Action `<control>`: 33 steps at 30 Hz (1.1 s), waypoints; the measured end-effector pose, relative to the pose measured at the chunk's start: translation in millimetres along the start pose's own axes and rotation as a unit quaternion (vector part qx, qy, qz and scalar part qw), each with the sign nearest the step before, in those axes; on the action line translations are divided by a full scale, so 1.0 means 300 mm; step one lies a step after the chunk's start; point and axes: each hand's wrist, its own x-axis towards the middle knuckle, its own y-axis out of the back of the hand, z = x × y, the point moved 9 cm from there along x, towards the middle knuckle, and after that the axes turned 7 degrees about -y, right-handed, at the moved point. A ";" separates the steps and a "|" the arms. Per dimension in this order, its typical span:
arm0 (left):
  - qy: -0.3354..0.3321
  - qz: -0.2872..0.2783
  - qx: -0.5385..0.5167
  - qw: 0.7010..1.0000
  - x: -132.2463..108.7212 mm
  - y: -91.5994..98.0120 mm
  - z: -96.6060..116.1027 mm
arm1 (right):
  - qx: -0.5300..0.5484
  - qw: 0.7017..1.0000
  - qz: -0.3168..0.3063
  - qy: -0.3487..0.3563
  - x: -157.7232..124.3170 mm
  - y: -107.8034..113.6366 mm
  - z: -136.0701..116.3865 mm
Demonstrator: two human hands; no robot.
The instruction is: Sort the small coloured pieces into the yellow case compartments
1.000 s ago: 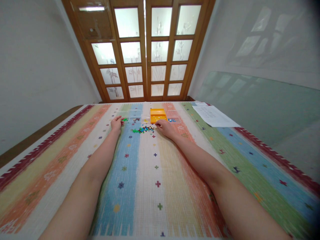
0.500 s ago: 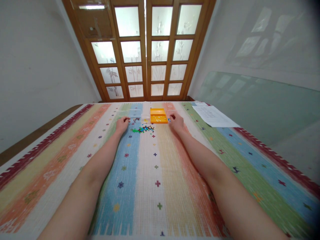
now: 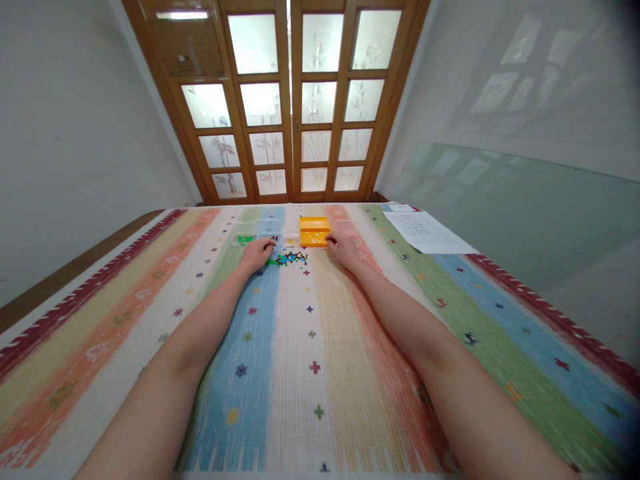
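Note:
A small heap of tiny multicoloured pieces [image 3: 292,258], green, blue and dark, lies on the striped cloth. My left hand [image 3: 257,253] is at the heap's left end, fingertips pinched together; anything between them is too small to make out. Behind that hand a clear tray holds green pieces [image 3: 245,239] and a few dark ones. My right hand [image 3: 345,248] is by the right front corner of an orange open box [image 3: 315,244], its fingers curled and closed. What they hold, if anything, is hidden. Small pale pieces lie in the box's front part.
Clear plastic trays flank the orange box; a few yellow pieces [image 3: 291,241] are in the left one. Printed paper [image 3: 427,232] lies at the right on the striped tablecloth [image 3: 295,373]. Wooden glazed doors [image 3: 295,100] stand beyond the table, with walls on both sides.
My left hand has moved right, from the clear tray to the heap, uncovering the green pieces. My right hand has shifted left, from the right-hand clear tray to the orange box's corner.

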 end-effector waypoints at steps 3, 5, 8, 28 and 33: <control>-0.036 -0.009 0.015 0.999 0.001 -0.004 0.035 | -0.031 0.995 -0.076 0.062 -0.038 -0.060 -0.094; -0.052 -0.007 0.022 0.998 0.001 -0.003 0.052 | -0.052 0.987 -0.115 0.100 -0.067 -0.085 -0.146; -0.069 -0.005 0.024 0.997 0.000 -0.004 0.071 | -0.073 0.976 -0.154 0.135 -0.101 -0.103 -0.200; -0.070 -0.035 0.021 0.997 0.000 -0.023 0.051 | 0.134 0.990 0.016 -0.050 -0.020 -0.014 -0.022; -0.062 -0.027 0.008 0.998 0.003 -0.013 0.042 | 0.187 0.975 0.069 -0.103 0.003 -0.005 0.048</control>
